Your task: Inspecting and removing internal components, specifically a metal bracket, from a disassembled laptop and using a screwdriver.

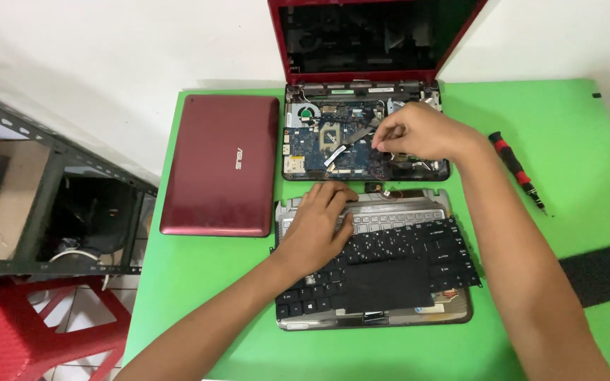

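An opened red laptop (361,134) lies at the back of the green table (573,162) with its blue circuit board (312,152) exposed and its lid up. My right hand (418,134) rests on the board's right half, fingertips pinched on a small part there that they hide. In front lies a silver palm-rest cover (390,208) with a loose black keyboard (397,264) on top. My left hand (319,226) lies flat on the left part of that cover and keyboard, fingers spread.
A closed dark red laptop (220,166) lies at the left of the table. A red-and-black screwdriver (518,171) lies at the right. A black strip (601,271) crosses the table's right edge. A metal shelf frame (51,204) and a red stool (30,331) stand at left.
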